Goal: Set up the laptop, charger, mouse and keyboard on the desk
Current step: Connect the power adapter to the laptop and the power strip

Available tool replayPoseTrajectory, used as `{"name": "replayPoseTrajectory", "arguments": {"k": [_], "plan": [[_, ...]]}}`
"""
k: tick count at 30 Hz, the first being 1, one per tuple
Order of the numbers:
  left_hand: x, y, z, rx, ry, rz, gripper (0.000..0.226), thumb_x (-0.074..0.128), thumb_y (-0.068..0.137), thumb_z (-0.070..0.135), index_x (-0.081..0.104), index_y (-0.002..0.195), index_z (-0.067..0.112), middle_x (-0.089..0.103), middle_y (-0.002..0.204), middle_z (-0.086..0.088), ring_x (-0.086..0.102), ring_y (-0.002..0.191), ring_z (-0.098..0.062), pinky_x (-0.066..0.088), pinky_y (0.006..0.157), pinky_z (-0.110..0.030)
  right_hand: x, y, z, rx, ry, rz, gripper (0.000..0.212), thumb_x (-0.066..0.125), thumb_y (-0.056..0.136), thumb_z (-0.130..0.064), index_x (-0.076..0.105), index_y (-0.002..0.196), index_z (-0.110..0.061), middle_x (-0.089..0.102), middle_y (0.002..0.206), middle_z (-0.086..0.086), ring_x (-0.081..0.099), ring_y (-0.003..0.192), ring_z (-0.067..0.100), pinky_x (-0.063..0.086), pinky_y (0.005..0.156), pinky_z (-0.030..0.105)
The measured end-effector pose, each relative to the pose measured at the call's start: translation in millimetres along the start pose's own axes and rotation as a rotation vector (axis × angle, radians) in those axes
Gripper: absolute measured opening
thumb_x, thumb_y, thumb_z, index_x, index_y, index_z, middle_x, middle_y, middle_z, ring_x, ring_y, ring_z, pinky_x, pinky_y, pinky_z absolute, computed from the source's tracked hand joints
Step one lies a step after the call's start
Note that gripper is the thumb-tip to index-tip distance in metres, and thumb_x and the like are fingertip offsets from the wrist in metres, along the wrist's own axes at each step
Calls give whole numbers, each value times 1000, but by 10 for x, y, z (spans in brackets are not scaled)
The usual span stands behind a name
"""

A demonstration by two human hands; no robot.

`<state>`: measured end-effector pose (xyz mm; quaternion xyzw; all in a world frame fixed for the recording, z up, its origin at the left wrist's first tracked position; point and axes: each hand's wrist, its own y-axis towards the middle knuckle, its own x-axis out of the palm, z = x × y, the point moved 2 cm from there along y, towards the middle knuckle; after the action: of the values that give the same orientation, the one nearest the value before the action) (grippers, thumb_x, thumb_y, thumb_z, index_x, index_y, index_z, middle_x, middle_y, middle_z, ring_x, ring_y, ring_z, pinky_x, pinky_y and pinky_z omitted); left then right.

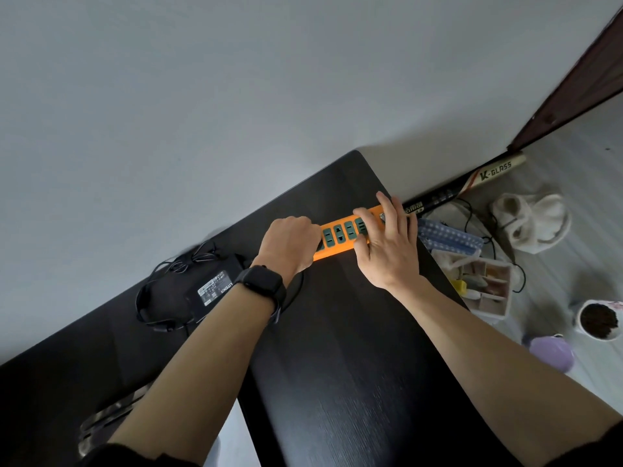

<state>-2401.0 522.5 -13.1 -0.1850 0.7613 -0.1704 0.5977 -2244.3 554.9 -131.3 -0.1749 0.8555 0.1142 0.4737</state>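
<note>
An orange power strip [340, 235] with dark green sockets lies near the far right corner of the black desk [354, 332]. My left hand [290, 241], a dark watch on its wrist, is closed in a fist over the strip's left end; what it holds there is hidden. My right hand [387, 241] presses flat on the strip's right end with the fingers spread. The black charger brick [215, 286] with a white label lies on the desk to the left, its cable [161, 298] looped around it. No laptop, mouse or keyboard is clearly visible.
A grey wall runs behind the desk. On the floor to the right lie a bat marked K-GLASS [488, 175], a white cloth bundle [532, 220], a compartment box of small items [485, 284], a white pot of soil [598, 320] and a purple object [553, 353].
</note>
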Motion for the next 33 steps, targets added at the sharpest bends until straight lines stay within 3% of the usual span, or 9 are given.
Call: {"name": "replayPoseTrajectory", "arguments": {"k": [3, 7, 9, 13, 17, 21, 25, 29, 33], "plan": [[180, -116, -106, -93, -305, 99, 32, 51, 99, 39, 64, 124, 25, 61, 106, 5, 59, 96, -15, 46, 72, -30, 49, -74, 19, -22, -71, 12, 50, 39, 98, -39, 43, 147, -31, 16, 163, 14, 12, 152, 38, 15, 118, 66], [683, -844, -451, -494, -1046, 521, 37, 47, 98, 48, 59, 130, 34, 62, 111, 9, 58, 95, 0, 46, 92, -27, 49, -301, 58, 0, -165, -28, 70, 42, 98, -51, 18, 159, -26, 0, 166, 17, 1, 153, 39, 10, 119, 65], [1082, -1375, -594, -603, -947, 546, 45, 49, 93, 54, 57, 131, 31, 60, 115, 6, 58, 107, -13, 47, 100, -37, 72, -592, -53, -8, -140, -57, 81, 54, 91, -52, 18, 158, -22, 0, 166, 18, 0, 153, 40, 8, 119, 62], [1864, -2147, -673, -597, -734, 177, 95, 46, 72, 82, 34, 150, 30, 39, 146, 5, 40, 133, -21, 36, 112, -39, 233, -1443, -576, 32, 71, -126, 71, 58, 89, -51, 39, 146, -13, 32, 155, 15, 22, 148, 34, 30, 117, 58], [2273, -2491, -741, -574, -685, 107, 109, 42, 70, 89, 16, 157, 27, 23, 159, 6, 22, 147, -17, 20, 121, -40, 402, -1958, -1387, -119, 275, -252, 55, 57, 94, -47, 46, 141, -20, 44, 143, 0, 51, 124, 15, 53, 96, 30], [2391, -2622, -829, -570, -673, 147, 103, 44, 76, 85, 14, 157, 28, 23, 160, 8, 11, 151, -15, 15, 122, -41, 745, -1999, -1917, -401, 45, -334, 43, 43, 101, -45, 48, 141, -30, 41, 150, -4, 61, 110, 15, 58, 76, 30], [2502, -2709, -923, -558, -700, 205, 97, 38, 79, 84, 21, 155, 27, 22, 159, 5, 20, 148, -18, 17, 122, -43, 951, -1756, -1931, -601, -270, -220, 36, 42, 101, -47, 70, 112, -28, 63, 103, -1, 60, 79, 22, 46, 58, 33], [2597, -2744, -932, -533, -741, 182, 92, 36, 84, 80, 16, 156, 26, 10, 162, 4, 7, 151, -18, 0, 123, -44, 809, -1500, -1896, -457, -353, -112, 20, 65, 93, -40, 75, 105, -27, 67, 98, 2, 62, 79, 24, 46, 60, 35], [2653, -2769, -921, -520, -780, 211, 100, 27, 77, 85, 18, 156, 24, 13, 163, 3, 4, 152, -17, -2, 122, -46, 733, -1382, -1923, -231, -374, -107, 22, 64, 94, -40, 74, 110, -29, 66, 106, 1, 64, 89, 23, 46, 71, 37]]}}
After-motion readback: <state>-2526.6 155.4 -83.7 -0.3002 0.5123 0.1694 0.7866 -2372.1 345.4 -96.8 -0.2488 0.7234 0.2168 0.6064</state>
